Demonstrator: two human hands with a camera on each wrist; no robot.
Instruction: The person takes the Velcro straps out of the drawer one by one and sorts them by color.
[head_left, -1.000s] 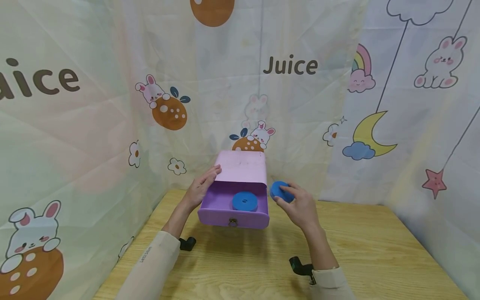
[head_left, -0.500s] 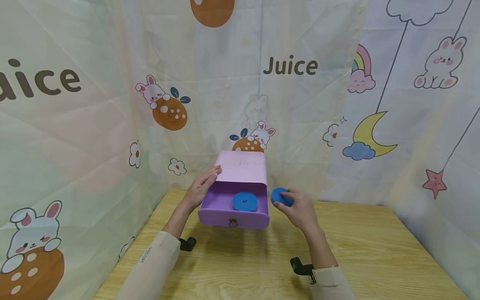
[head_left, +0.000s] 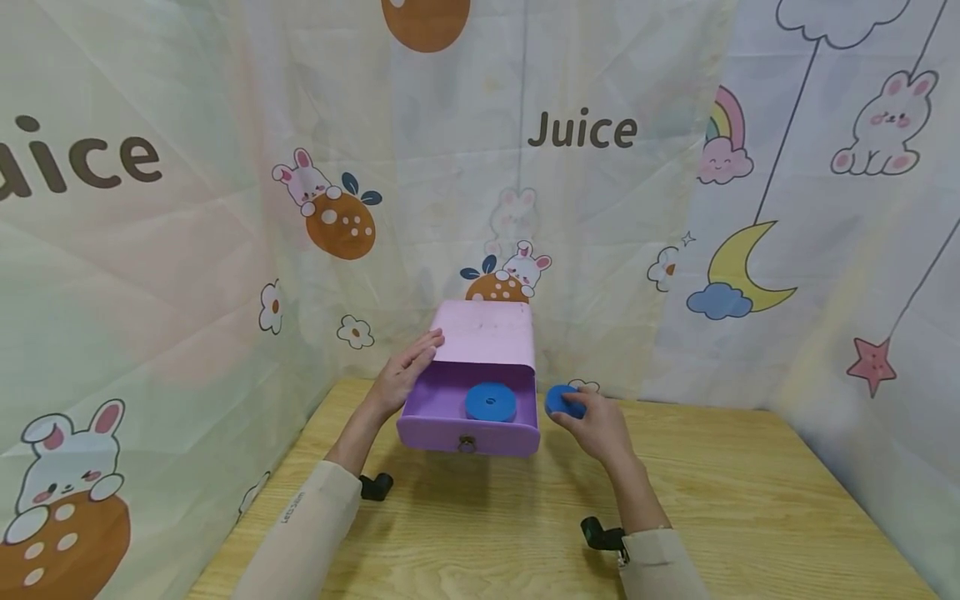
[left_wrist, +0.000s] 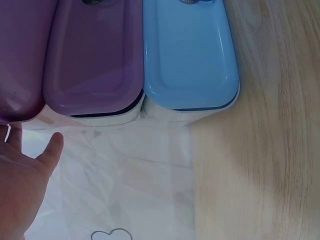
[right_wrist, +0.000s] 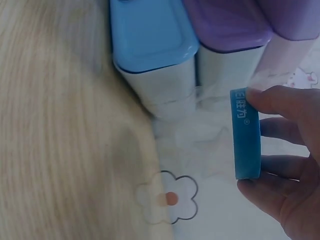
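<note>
A small drawer cabinet (head_left: 483, 333) with a pale pink top has its purple drawer (head_left: 435, 435) pulled out. Inside that drawer, towards the right, lies a flat blue roll of tape (head_left: 491, 402) with a small centre hole. My left hand (head_left: 397, 379) rests against the cabinet's left side, fingers extended towards its top edge. Just right of the drawer, my right hand (head_left: 603, 429) pinches a second blue tape roll (head_left: 561, 402). In the right wrist view this roll (right_wrist: 246, 145) stands on edge between thumb and fingers, white lettering on its rim.
Beneath the pulled-out drawer, the wrist views show another purple drawer front (left_wrist: 95, 55) and a blue one (left_wrist: 190, 52), both shut. The cabinet stands on a wooden table (head_left: 735, 492). Printed curtains (head_left: 600, 217) hang behind and at both sides.
My right hand has moved down and slightly to the right with the tape roll. The left hand, the cabinet and the roll in the drawer have kept their places.
</note>
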